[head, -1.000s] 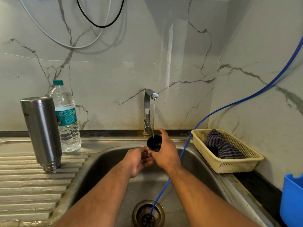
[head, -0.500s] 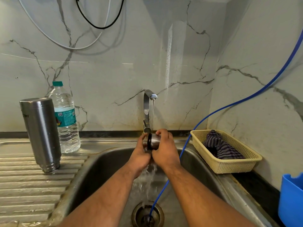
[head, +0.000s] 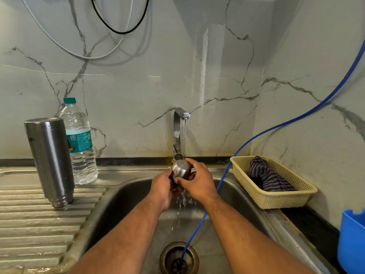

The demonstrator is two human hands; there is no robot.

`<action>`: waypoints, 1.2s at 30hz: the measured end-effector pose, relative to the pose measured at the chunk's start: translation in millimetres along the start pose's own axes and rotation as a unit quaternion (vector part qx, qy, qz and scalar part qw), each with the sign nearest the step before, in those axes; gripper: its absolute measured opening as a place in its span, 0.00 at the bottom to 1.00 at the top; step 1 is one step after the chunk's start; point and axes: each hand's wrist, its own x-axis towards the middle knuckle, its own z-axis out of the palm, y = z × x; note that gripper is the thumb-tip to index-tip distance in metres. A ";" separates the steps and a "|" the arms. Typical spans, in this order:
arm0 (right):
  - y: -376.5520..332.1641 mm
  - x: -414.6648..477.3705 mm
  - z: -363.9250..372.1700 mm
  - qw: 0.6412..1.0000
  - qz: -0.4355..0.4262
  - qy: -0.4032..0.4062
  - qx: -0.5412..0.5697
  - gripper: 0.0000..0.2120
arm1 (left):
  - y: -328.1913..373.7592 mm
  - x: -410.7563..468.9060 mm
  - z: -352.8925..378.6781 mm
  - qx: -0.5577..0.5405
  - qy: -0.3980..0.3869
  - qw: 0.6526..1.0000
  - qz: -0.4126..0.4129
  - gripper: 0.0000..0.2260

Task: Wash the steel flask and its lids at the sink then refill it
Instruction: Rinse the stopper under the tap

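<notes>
Under tap (head: 181,115), lid (head: 181,170) half-hidden btw hands (head: 182,184)

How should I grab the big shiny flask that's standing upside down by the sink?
Wrap a hand around the smooth middle of the steel flask, coming from its open right front side. It stands mouth-down on the ribbed drainboard, and the water bottle crowds its back.

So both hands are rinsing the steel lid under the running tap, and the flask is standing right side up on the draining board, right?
Not quite. The head view shows the flask upside down, threaded mouth resting on the draining board. The rest holds: left hand and right hand rinse the steel lid under the running tap.
</notes>
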 end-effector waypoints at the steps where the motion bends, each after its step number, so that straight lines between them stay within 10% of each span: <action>1: 0.8 0.7 1.7 1.000 0.001 -0.007 0.007 0.39 | 1.9 -0.2 0.1 -0.015 0.005 1.000 -0.006 0.15; 22: 4.3 -0.6 -1.8 0.998 0.017 -0.020 0.056 0.41 | 7.2 -6.8 5.9 -0.091 -0.042 0.994 -0.033 0.18; 28: 8.4 2.4 3.5 0.999 0.016 -0.040 0.032 0.40 | -1.7 -9.8 7.8 0.132 -0.073 0.988 0.021 0.21; 36: 10.3 2.8 1.8 0.996 0.059 -0.021 0.070 0.37 | -1.7 -4.1 -1.3 0.079 -0.056 0.995 0.029 0.16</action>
